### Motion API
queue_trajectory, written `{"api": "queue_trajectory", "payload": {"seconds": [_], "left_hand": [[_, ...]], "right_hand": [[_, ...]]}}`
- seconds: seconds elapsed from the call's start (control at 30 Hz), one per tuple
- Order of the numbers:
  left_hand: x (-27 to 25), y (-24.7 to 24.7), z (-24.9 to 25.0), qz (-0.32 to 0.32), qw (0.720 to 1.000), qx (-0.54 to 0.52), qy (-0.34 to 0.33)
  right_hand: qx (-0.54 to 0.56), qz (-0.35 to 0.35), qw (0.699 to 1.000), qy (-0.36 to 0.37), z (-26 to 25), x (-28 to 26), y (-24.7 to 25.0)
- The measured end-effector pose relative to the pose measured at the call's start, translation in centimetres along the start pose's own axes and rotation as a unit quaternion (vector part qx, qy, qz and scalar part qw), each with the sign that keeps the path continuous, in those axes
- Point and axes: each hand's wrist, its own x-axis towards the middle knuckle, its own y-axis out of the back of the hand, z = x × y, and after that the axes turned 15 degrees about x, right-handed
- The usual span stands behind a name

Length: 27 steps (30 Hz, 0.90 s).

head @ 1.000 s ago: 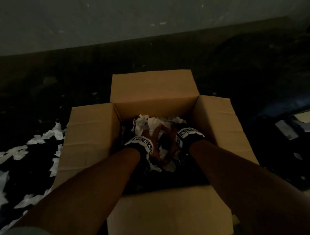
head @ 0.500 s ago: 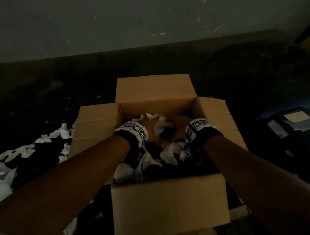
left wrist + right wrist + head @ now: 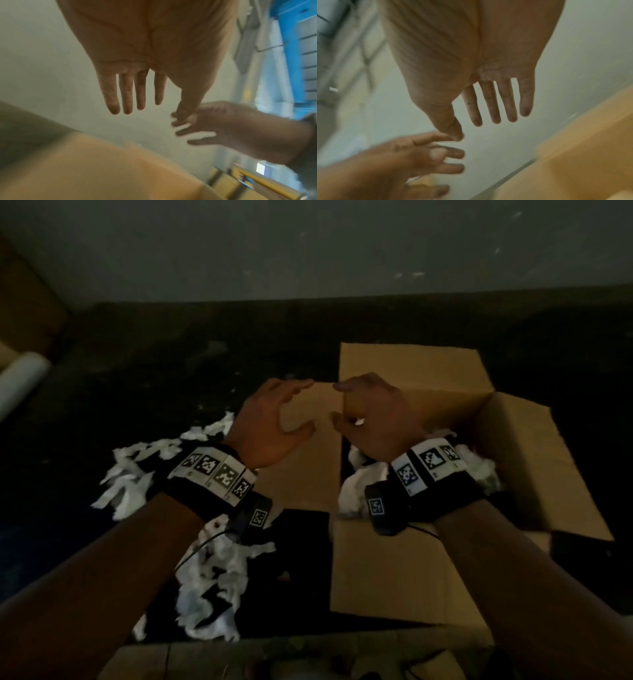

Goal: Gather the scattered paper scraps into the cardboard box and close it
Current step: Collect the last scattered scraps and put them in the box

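Hands: left hand (image 3: 270,422) and right hand (image 3: 373,419) hover spread and empty above the cardboard box (image 3: 394,573).
Risk: paper scraps (image 3: 212,583) left of the box may get shut out.

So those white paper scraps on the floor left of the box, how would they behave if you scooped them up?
The paper scraps look thin, torn and crumpled, so probably very light and floppy. They lie as loose separate pieces, so a handful would likely shed bits between the fingers. Crumpled, they shouldn't roll.
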Motion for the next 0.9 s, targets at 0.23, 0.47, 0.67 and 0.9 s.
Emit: {"api": "queue_trajectory", "payload": {"seconds": [0.23,0.47,0.67,0.9], "left_hand": [[-12.6,3.6,-12.7,0.026,0.985,0.014,0.168],[-24.8,1.0,-23.7,-0.037,0.948,0.020,0.315],[-35.0,-3.7,-26.0,-0.240,0.925,0.089,0.282],[-39.6,-7.0,-27.9,-0.266,0.937,0.204,0.102]], "right_hand": [[0.137,-0.037,0.984,0.105,-10.7,-0.6,-15.4],[0.118,-0.171,0.978,0.034,-11.3,-4.1,-29.2],[0.008,-0.242,0.967,-0.078,-4.5,-10.2,-33.0],[-0.125,-0.297,0.946,0.013,0.0,-16.6,-34.5]]}}
